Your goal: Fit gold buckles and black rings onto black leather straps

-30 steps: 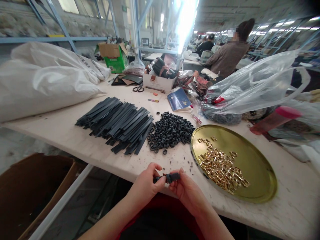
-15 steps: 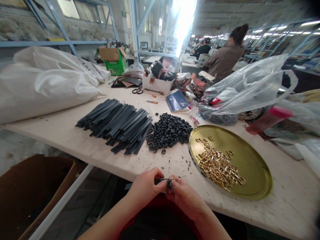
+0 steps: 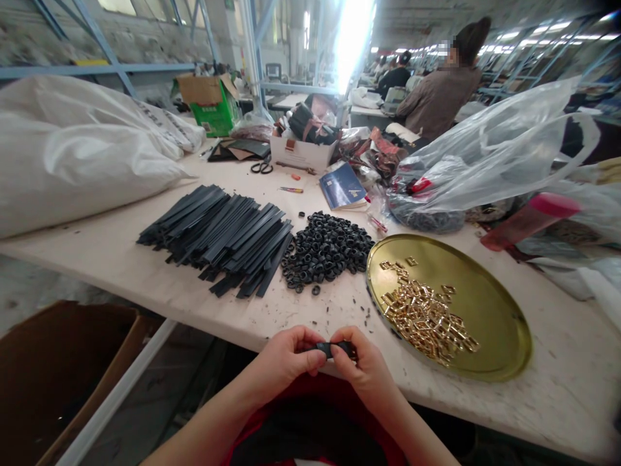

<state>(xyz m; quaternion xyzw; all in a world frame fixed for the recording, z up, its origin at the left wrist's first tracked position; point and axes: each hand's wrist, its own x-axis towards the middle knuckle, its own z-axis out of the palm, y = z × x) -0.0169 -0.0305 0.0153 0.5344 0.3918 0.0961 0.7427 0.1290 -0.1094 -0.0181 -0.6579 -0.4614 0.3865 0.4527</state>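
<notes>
At the table's front edge, my left hand (image 3: 290, 355) pinches one end of a dark strap (image 3: 325, 349). Thumb and fingers of my right hand (image 3: 363, 361) close on the same strap from the other side. A bit of gold metal glints by the right fingers, mostly hidden by them. Beyond the hands lies a heap of small black loops (image 3: 332, 247). A pile of flat dark strips (image 3: 216, 234) is to its left. On the right, a round gold tray (image 3: 495, 330) bears many small gold buckles (image 3: 427, 320).
A white sack (image 3: 82, 155) bulges over the table's left side. Scissors (image 3: 262, 167), a blue booklet (image 3: 343, 186) and a filled white box (image 3: 301, 154) lie farther back. Clear plastic bags (image 3: 485, 162) and a pink-capped bottle (image 3: 531, 220) are right. A person (image 3: 439, 90) sits behind.
My right hand has shifted its grip and now pinches the strap from above. The strap is straighter between the hands, and the gold piece is more covered. The view has tilted slightly.
</notes>
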